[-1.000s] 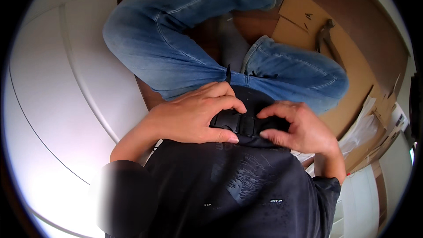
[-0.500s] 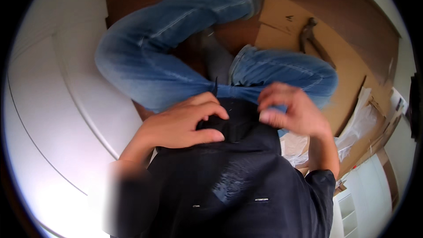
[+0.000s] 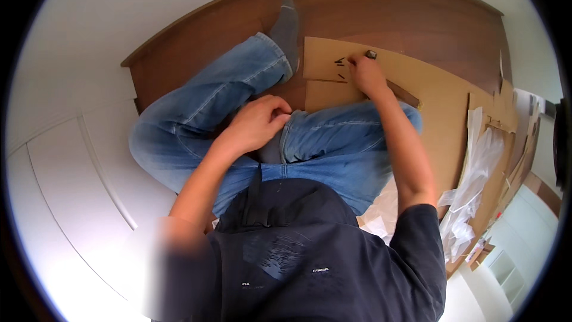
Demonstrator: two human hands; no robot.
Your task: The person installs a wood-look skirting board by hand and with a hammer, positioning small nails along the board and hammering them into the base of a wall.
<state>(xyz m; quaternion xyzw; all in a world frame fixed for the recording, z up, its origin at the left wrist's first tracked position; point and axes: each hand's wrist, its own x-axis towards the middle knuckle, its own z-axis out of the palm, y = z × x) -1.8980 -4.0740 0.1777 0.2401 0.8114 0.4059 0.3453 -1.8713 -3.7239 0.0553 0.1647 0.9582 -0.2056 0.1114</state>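
My right hand (image 3: 367, 76) reaches out over the brown cardboard (image 3: 447, 119), its fingertips pinched together beside several small dark rod-like pieces (image 3: 339, 62). Whatever those fingers hold, if anything, is too small or hidden to make out. Beneath this hand and wrist lies a hammer (image 3: 403, 92); the end of its dark head and part of its brown handle show on either side. My left hand (image 3: 253, 124) rests between my legs by the rolled jeans cuff, fingers loosely curled, thumb apart from them, with nothing visible in it.
My crossed legs in blue jeans (image 3: 202, 113) fill the middle, on a dark brown wooden floor (image 3: 381, 9). Crumpled clear plastic wrap (image 3: 471, 197) and more cardboard pieces lie at the right. A white panelled surface (image 3: 65, 185) stands along the left, close to my left arm.
Both hands have left the black cloth at my waist. My right hand has moved forward onto the cardboard by the hammer; my left has moved forward between my legs. The view has shifted.
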